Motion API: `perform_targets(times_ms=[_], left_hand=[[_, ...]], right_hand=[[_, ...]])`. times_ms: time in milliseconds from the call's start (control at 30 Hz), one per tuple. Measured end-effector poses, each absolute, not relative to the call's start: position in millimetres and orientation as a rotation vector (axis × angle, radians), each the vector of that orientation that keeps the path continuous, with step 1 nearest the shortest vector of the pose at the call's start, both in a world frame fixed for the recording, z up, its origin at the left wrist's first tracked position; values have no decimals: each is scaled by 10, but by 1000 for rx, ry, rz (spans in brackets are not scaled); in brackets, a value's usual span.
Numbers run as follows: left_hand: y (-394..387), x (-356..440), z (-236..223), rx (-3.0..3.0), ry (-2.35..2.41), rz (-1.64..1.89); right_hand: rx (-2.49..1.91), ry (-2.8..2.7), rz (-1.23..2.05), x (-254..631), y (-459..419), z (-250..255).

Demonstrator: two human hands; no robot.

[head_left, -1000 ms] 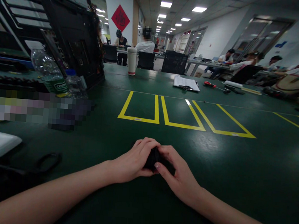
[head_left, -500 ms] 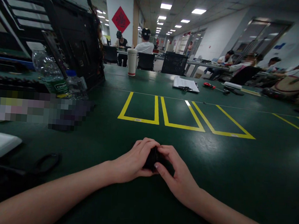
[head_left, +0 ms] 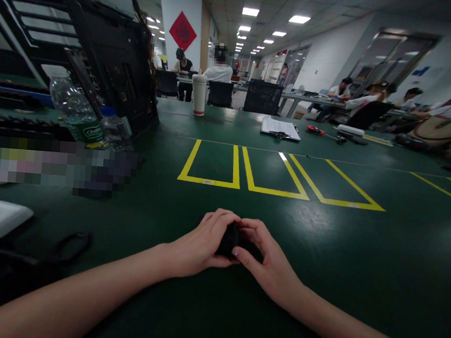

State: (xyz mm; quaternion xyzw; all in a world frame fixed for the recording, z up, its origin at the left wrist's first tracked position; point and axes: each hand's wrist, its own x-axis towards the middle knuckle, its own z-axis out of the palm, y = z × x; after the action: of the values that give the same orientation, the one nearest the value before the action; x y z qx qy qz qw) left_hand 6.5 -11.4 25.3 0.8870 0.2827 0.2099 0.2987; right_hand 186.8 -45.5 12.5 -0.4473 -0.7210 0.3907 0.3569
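Note:
A small black object (head_left: 228, 240), rounded and dark, sits between my hands low over the green table (head_left: 152, 309). Its kind cannot be made out, since my fingers cover much of it. My left hand (head_left: 203, 244) wraps round its left side, fingers over the top and thumb below. On the other side, my right hand (head_left: 269, 261) grips its right edge between thumb and bent fingers. Both hands are closed on the object and nearly touch at the fingertips.
Yellow tape outlines (head_left: 209, 182) mark the table ahead. Farther off are a white cup (head_left: 199, 95), a clipboard (head_left: 280, 127) and a red screwdriver (head_left: 316, 130). Plastic bottles (head_left: 76, 108) and a black frame (head_left: 112, 61) stand left, near a white box (head_left: 1, 218). Several people sit beyond.
My right fingers have shifted very slightly on the black object. Both hands otherwise stay in the same place, still holding it.

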Motion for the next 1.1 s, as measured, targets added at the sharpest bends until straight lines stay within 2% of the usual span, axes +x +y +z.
perform_targets(times_ms=[400, 600, 1100], left_hand=[[-118, 62, 264, 2374, 736, 551], [-118, 65, 258, 2359, 751, 547], [-131, 56, 264, 2357, 746, 564]], right_hand=[[-1081, -1895, 924, 1885, -475, 74], [-1135, -1840, 1012, 1875, -447, 88], [-1110, -1838, 1000, 1872, -453, 111]])
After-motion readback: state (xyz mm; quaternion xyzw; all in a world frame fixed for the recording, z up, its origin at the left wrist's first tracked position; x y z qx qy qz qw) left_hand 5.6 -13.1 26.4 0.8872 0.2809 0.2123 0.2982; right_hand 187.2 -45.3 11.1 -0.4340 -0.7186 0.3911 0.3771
